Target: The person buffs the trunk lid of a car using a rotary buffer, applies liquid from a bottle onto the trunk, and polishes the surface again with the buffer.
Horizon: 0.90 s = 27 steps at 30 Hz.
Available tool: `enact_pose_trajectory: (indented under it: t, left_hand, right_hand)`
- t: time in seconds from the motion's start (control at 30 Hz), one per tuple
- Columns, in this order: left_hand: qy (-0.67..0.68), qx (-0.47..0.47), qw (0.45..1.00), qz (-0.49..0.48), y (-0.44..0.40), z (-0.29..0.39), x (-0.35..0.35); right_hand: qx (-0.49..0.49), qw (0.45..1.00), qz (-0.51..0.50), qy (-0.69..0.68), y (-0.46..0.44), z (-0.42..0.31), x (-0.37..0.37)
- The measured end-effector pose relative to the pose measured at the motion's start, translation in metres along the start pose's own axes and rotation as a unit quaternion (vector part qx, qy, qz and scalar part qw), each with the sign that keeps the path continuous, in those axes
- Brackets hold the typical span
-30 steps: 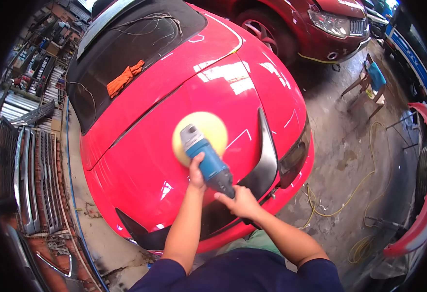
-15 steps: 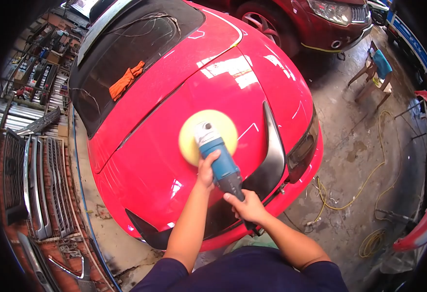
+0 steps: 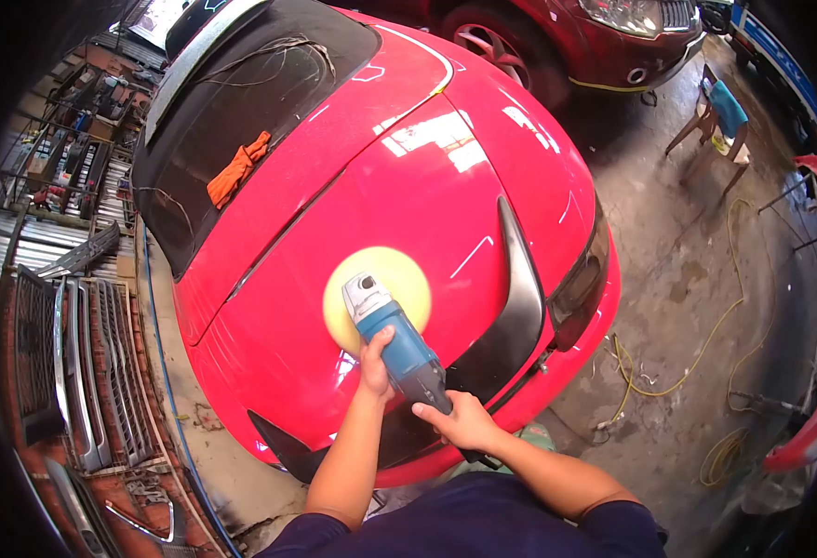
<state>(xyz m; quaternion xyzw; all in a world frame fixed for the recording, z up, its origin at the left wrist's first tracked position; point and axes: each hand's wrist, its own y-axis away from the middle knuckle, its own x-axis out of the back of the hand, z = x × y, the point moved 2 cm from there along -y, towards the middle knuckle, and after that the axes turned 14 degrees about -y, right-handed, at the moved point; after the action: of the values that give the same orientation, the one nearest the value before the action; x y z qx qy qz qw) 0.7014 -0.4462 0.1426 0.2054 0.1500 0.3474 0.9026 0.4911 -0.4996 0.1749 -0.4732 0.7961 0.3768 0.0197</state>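
One blue polisher (image 3: 403,342) sits mid-frame, its round yellow pad (image 3: 407,274) against a red car (image 3: 371,195), the left hand (image 3: 376,367) wrapped around its body, the right hand (image 3: 462,423) closed around its black rear end (image 3: 423,383). The stiff tool looks heavy, the pad soft; body and rear end offer the surest hold. Its long axis slants, metal head (image 3: 364,294) toward upper left, tail lower right.

I see one camera at work, worn on the person's head, facing forward and steeply down over the shirt (image 3: 464,523). The arms (image 3: 345,456) and polisher (image 3: 401,346) fill the near middle, the red car (image 3: 278,325) just beyond. Its wide, bowed view reaches the grilles (image 3: 78,372) at left and the floor (image 3: 664,279) at right.
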Motion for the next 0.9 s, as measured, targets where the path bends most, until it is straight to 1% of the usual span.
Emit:
enact_pose_trajectory:
  t: [0.1, 0.17, 0.23, 0.27, 0.3, 0.37, 0.47, 0.5, 0.57, 0.73, 0.83, 0.87, 0.9]
  left_hand:
    - [0.043, 0.013, 0.999, -0.018, -0.03, 0.012, -0.009]
    - [0.041, -0.004, 0.999, -0.035, -0.063, 0.021, -0.023]
    - [0.016, -0.007, 0.997, -0.078, -0.095, 0.035, -0.046]
    - [-0.006, -0.023, 0.997, -0.071, -0.11, 0.041, -0.061]
    - [-0.038, -0.035, 0.994, -0.091, -0.116, 0.054, -0.079]
    - [-0.051, -0.029, 0.99, -0.128, -0.127, 0.064, -0.106]
    - [-0.084, -0.035, 0.989, -0.114, -0.132, 0.064, -0.132]
    - [-0.098, -0.033, 0.987, -0.123, -0.131, 0.063, -0.135]
    - [-0.122, -0.027, 0.982, -0.141, -0.126, 0.057, -0.136]
    - [-0.152, 0.0, 0.98, -0.129, -0.082, 0.042, -0.122]
    - [-0.137, -0.011, 0.983, -0.122, -0.058, 0.027, -0.093]
    - [-0.135, -0.009, 0.987, -0.089, -0.046, 0.022, -0.082]
    - [-0.129, -0.012, 0.987, -0.09, -0.036, 0.018, -0.071]
  right_hand:
    - [0.008, 1.0, 0.004, -0.016, -0.016, -0.013, 0.009]
    - [0.031, 0.998, 0.017, -0.059, -0.032, -0.022, 0.021]
    - [0.033, 0.994, 0.047, -0.096, -0.045, -0.036, 0.033]
    - [0.037, 0.99, 0.06, -0.121, -0.048, -0.044, 0.039]
    - [0.04, 0.986, 0.074, -0.146, -0.05, -0.051, 0.045]
    - [0.044, 0.979, 0.094, -0.177, -0.051, -0.061, 0.057]
    - [0.048, 0.969, 0.107, -0.217, -0.053, -0.053, 0.067]
    - [0.048, 0.966, 0.109, -0.231, -0.051, -0.048, 0.067]
    - [0.049, 0.959, 0.111, -0.256, -0.046, -0.035, 0.061]
    - [0.049, 0.953, 0.112, -0.276, -0.026, 0.008, 0.032]
    - [0.038, 0.957, 0.102, -0.27, -0.008, 0.026, 0.008]
    - [0.035, 0.958, 0.098, -0.266, -0.003, 0.032, -0.001]
    - [0.031, 0.961, 0.093, -0.26, 0.003, 0.038, -0.011]
